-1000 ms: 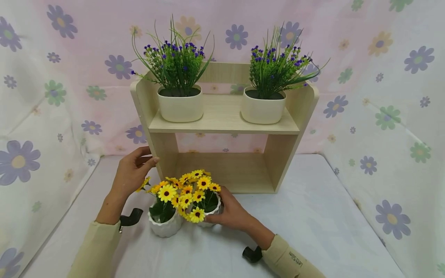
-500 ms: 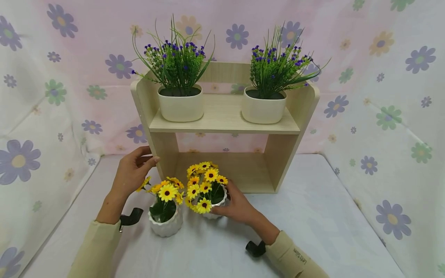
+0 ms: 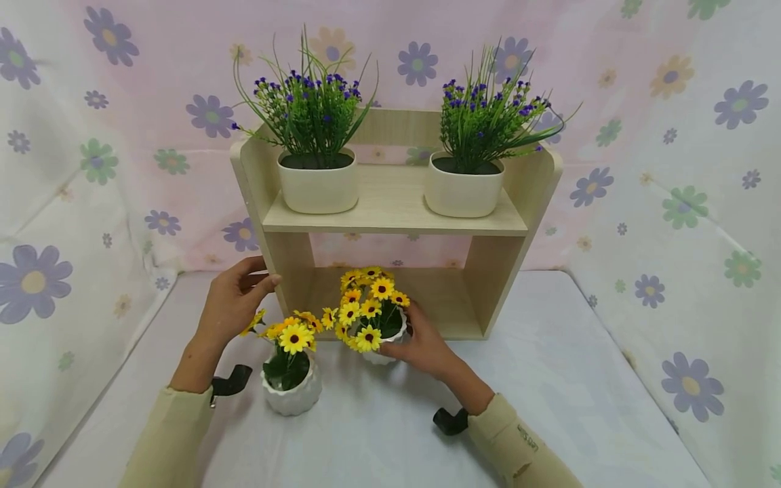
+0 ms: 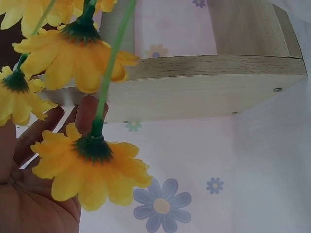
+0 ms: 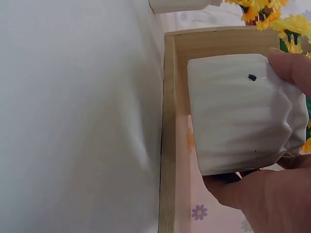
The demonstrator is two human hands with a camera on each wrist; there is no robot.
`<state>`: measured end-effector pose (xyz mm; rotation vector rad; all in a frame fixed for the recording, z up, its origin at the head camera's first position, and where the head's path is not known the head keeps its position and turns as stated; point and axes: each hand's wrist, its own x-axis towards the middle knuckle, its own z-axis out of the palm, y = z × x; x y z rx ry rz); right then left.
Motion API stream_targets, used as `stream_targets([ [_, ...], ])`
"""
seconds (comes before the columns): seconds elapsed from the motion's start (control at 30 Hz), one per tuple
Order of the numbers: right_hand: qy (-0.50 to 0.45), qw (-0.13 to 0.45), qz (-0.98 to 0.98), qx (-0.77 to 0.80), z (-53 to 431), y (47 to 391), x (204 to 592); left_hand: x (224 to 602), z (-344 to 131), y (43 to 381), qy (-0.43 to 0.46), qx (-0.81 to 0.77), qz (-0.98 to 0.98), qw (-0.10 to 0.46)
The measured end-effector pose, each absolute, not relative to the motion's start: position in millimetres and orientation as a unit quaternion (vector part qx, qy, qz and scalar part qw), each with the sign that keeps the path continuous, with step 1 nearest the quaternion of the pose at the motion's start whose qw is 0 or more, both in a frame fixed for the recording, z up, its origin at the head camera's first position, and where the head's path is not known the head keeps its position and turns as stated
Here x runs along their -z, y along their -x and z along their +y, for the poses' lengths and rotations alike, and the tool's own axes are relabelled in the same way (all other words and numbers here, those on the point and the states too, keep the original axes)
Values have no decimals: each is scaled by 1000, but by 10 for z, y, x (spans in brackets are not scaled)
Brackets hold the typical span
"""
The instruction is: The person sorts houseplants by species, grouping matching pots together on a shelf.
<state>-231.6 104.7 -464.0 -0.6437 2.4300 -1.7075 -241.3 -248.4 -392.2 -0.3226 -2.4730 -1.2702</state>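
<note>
My right hand (image 3: 421, 342) grips a white ribbed flowerpot (image 5: 238, 114) of yellow artificial daisies (image 3: 369, 308). Thumb and fingers lie on opposite sides of it. In the head view, this pot overlaps the front edge of the lower board of a pale wooden shelf (image 3: 396, 230). My left hand (image 3: 234, 298) holds the shelf's left side panel, thumb at the front edge and fingers against the outer face. A second white pot (image 3: 293, 393) of yellow daisies stands on the table just below that hand; its blossoms (image 4: 92, 170) partly cover the hand in the left wrist view.
Two cream oval planters, one on the left (image 3: 318, 190) and one on the right (image 3: 464, 193), stand on the upper board with grass and purple flowers. A white cloth covers the table (image 3: 586, 400). Floral fabric (image 3: 671, 135) hangs behind and at both sides.
My right hand has carried its flowerpot away from the other daisy pot, rightward and back toward the shelf. The left hand keeps its place on the side panel.
</note>
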Motion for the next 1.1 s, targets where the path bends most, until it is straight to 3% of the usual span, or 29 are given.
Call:
stream_targets([
  [0.67,208,18,831,516,839,2600,4647,3938,-2486,2417,113,450,-869,172],
  [1.1,147,3,829,540,548,2731,4673,3936,-2487,2420,118,457,-864,175],
])
